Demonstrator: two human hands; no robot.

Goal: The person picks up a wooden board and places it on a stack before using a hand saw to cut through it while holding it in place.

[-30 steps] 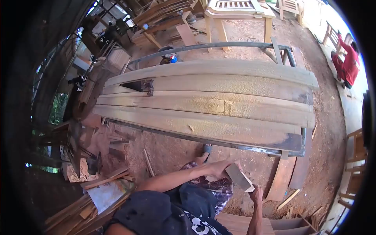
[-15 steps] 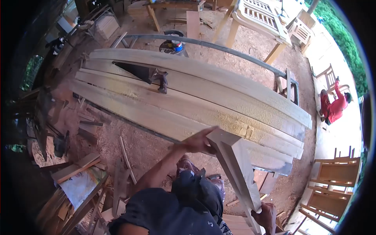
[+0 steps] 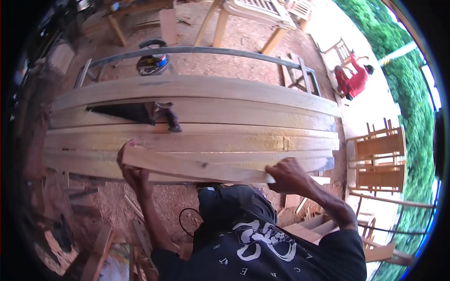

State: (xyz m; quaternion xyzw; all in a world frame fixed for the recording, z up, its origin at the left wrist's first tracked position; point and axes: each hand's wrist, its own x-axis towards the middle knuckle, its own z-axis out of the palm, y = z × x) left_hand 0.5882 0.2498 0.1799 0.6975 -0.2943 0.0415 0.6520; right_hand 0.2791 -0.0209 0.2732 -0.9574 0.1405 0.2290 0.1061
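Currently: wooden board (image 3: 199,166) held in both hands, above the near edge of the plank-topped bench (image 3: 201,87).
Left hand (image 3: 132,167) grips the board's left end; right hand (image 3: 286,174) is closed around its right end; cannot tell whether the board touches the planks beneath. Obstruction: a handsaw (image 3: 129,112) lies flat on the planks just beyond the board's left half, blade to the left, handle to the right. Sawdust (image 3: 262,142) covers part of the planks toward the right. Behind them runs a metal rail (image 3: 225,51), with a blue-banded can (image 3: 160,61) past it. Farther off: slatted wooden furniture (image 3: 255,13); to the right, a co-worker in red (image 3: 355,83) crouches by a wooden chair (image 3: 336,52), well apart from the bench.
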